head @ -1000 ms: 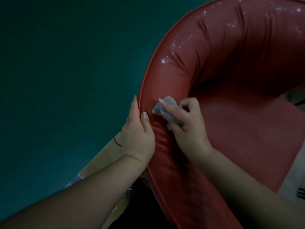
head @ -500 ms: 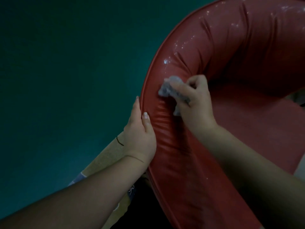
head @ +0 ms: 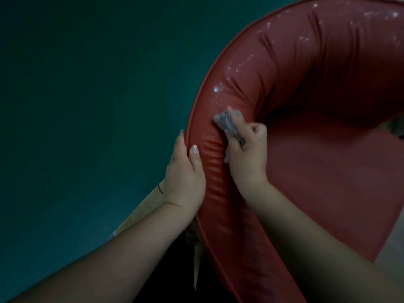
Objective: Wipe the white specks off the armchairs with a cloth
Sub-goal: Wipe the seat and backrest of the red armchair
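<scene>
While the left hand grips the red padded leather armchair rim, the right hand, clutching the crumpled grey cloth, has slid back down slightly. White specks just beyond remain unwiped.

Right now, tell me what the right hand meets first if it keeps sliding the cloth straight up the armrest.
The right hand, gripping the grey cloth against the red armchair, would likely first reach the bright white speck cluster just above it on the rim.

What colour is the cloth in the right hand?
Grey; the cloth shows best in the head view, against the red armchair.
</scene>
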Tool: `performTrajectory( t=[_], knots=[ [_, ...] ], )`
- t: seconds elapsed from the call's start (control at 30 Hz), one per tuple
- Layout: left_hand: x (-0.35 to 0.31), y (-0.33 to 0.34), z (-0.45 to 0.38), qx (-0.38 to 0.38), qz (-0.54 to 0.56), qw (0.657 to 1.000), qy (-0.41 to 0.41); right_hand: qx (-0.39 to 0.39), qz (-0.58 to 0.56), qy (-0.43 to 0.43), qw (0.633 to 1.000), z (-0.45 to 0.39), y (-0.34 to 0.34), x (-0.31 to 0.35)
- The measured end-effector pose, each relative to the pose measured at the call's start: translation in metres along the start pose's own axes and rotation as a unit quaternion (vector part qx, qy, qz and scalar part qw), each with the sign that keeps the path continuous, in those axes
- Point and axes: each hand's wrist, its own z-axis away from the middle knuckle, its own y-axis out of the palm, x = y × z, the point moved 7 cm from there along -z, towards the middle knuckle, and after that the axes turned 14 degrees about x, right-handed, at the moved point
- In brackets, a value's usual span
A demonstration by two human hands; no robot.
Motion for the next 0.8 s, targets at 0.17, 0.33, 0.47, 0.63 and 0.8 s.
performTrajectory(
  t=[0.17, 0.33, 0.47, 0.63, 0.8],
  knots=[
    [-0.019, -0.013, -0.052, 0.064, -0.009, 0.997, 0.052, 0.04, 0.026, -0.053, 0.997, 0.027, -0.003, -0.003],
    [-0.023, -0.017, -0.076, 0.119, -0.015, 0.989, 0.092, -0.096, 0.034, -0.002, 0.995, -0.06, -0.015, 0.013],
    [-0.021, -0.019, -0.082, 0.182, -0.009, 0.977, 0.108, -0.098, 0.032, 0.008, 0.995, -0.023, 0.0, 0.017],
    [-0.025, -0.018, -0.091, 0.219, -0.019, 0.966, 0.139, -0.179, 0.061, 0.009, 0.982, -0.056, -0.019, 0.033],
    [-0.023, -0.019, -0.095, 0.247, -0.002, 0.957, 0.15, -0.091, 0.206, -0.053, 0.973, -0.083, 0.002, 0.05]
  ],
)
